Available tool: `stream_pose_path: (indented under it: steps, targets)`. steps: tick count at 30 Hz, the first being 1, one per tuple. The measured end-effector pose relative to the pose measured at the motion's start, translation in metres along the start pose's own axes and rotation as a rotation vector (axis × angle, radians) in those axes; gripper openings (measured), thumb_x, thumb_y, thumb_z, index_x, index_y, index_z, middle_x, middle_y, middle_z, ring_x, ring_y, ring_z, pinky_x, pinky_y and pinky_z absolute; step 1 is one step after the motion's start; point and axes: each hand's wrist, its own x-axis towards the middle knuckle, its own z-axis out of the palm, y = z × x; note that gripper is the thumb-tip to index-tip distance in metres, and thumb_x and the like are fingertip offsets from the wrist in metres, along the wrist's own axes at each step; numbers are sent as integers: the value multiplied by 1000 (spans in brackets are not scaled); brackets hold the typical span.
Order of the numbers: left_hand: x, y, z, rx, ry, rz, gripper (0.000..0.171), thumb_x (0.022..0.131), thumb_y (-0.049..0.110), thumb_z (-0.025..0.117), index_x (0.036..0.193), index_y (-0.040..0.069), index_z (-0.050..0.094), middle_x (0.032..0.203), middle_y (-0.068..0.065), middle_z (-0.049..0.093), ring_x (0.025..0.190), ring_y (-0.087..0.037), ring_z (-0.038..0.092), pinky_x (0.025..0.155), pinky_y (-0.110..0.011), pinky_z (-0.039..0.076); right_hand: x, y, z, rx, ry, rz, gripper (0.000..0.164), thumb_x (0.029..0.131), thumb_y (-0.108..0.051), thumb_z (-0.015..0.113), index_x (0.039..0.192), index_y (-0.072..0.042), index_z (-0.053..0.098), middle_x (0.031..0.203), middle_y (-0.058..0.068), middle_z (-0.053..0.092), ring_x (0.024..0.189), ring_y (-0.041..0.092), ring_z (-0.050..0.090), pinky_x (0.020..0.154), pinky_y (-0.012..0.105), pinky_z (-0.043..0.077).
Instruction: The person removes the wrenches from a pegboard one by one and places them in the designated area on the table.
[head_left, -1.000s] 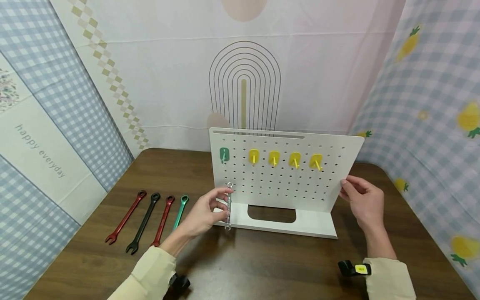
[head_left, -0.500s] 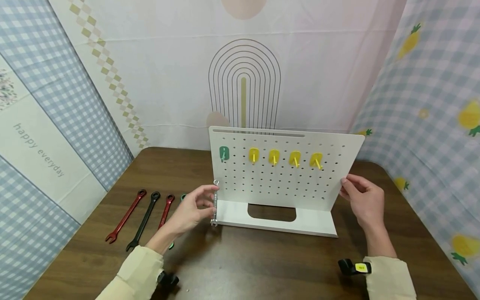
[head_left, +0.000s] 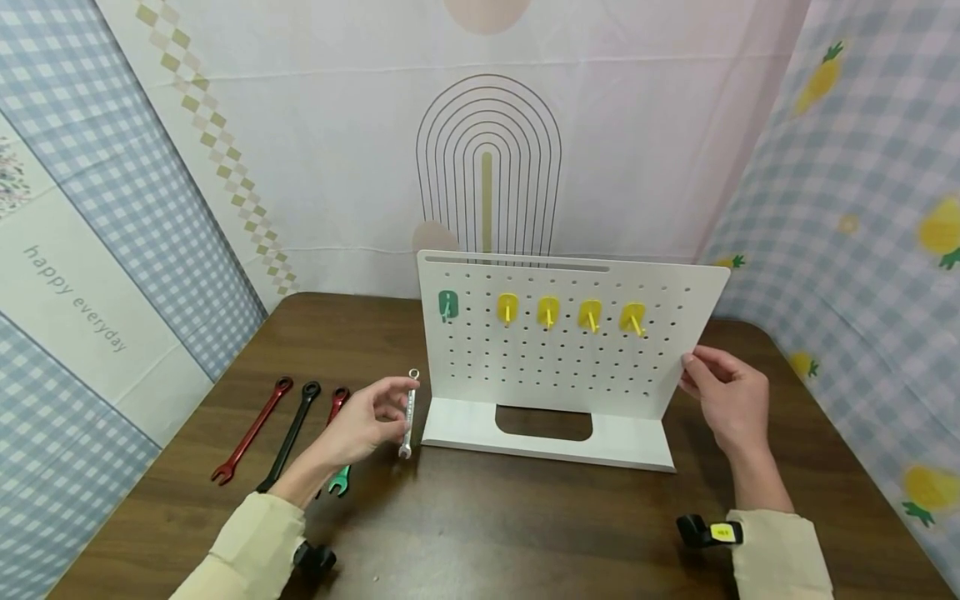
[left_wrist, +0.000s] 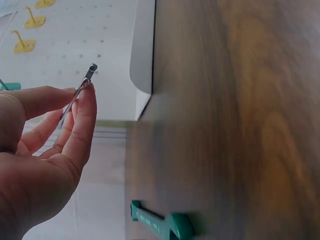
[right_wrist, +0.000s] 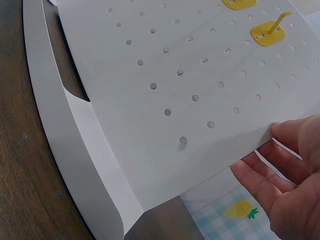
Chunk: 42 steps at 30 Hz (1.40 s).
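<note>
A small silver combination wrench (head_left: 409, 417) is pinched upright between the thumb and fingers of my left hand (head_left: 363, 423), just left of the white pegboard (head_left: 555, 367). In the left wrist view, the silver wrench (left_wrist: 91, 73) shows between the fingertips, with the green wrench (left_wrist: 162, 225) on the table lower down. My right hand (head_left: 727, 400) grips the pegboard's right edge, thumb on the front face and fingers behind. The right wrist view has the right hand (right_wrist: 295, 170) at that edge too. A green hook (head_left: 447, 305) sits at the board's upper left.
Several yellow hooks (head_left: 548, 312) run across the board to the right of the green one. On the wooden table (head_left: 480, 533) at left lie a red wrench (head_left: 251, 429), a black wrench (head_left: 296, 429), and another red wrench (head_left: 339, 400) partly behind my left hand.
My left hand has carried the silver wrench leftward, from in front of the board to beyond its left edge, now covering most of the green wrench. My right hand stays on the board's edge.
</note>
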Motion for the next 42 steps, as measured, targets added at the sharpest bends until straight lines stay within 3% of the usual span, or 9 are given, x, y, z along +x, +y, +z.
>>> stream_pose_path:
  steps: [13,18,28,36,42]
  targets:
    - [-2,-20,-7,46,-60,-81,55,93,-14,64,146,-5,54,113,-17,59,87,-20,66,72,-30,61,-1,0,0,0,-3,7,43,102,-28,71,134,0,70,97,-16,67,85,1,70,77,17,60]
    - [-1,-25,-6,52,-78,-82,55,91,-15,65,145,-7,55,110,-17,60,86,-19,66,70,-29,60,-1,0,0,7,-2,2,42,102,-27,71,134,0,70,96,-17,67,85,0,70,76,16,60]
    - [1,-26,-6,110,-74,-85,55,89,-18,63,142,-13,55,104,-16,60,80,-16,63,64,-25,55,0,0,0,15,-2,-4,41,101,-26,72,133,1,70,95,-18,67,83,-1,69,75,15,60]
    - [2,-23,-7,154,-63,-98,55,87,-18,65,141,-13,57,103,-18,61,77,-16,65,64,-31,60,0,-1,0,11,-2,6,42,101,-27,72,134,0,70,95,-18,67,83,-1,69,75,15,60]
    - [5,-19,-6,243,-53,-127,53,87,-16,68,139,-10,60,102,-17,61,71,-14,64,63,-32,60,-1,-1,1,16,2,14,41,101,-26,72,133,0,70,94,-19,67,83,-1,69,74,14,59]
